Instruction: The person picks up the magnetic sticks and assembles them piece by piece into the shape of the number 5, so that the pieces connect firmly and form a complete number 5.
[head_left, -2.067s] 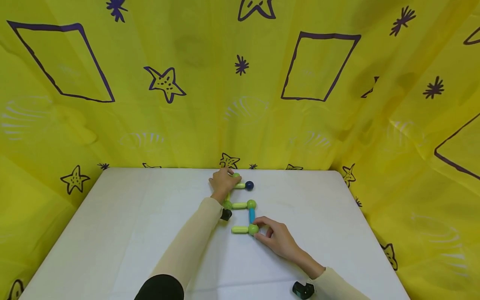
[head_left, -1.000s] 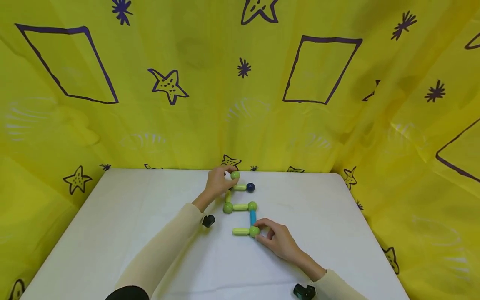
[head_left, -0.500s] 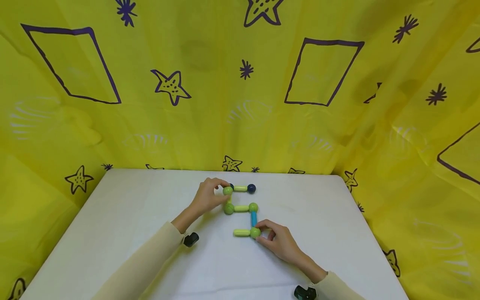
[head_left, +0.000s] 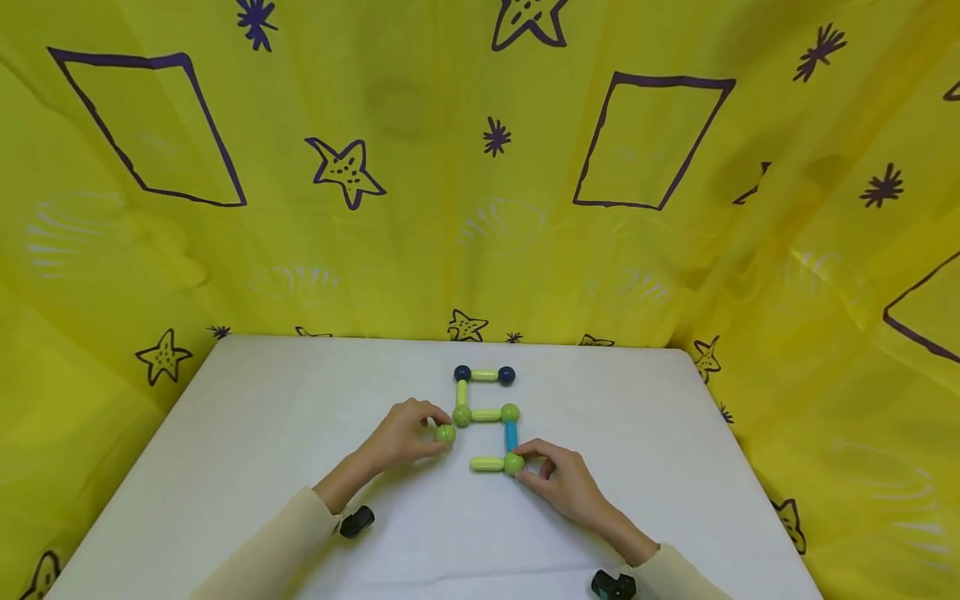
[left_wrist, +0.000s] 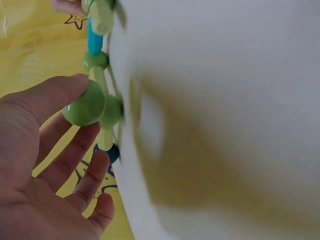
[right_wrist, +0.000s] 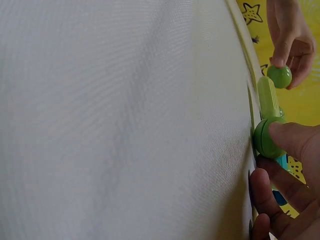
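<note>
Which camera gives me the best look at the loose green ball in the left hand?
Left wrist: the green ball fills the frame, pinched by the left hand. The head view shows it small beside the stick figure. The right wrist view shows it far off at the edge.

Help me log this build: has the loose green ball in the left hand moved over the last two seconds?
Yes. The green ball, pinched by the left hand, came from the table's far edge toward the person, now left of the bottom rod.
</note>
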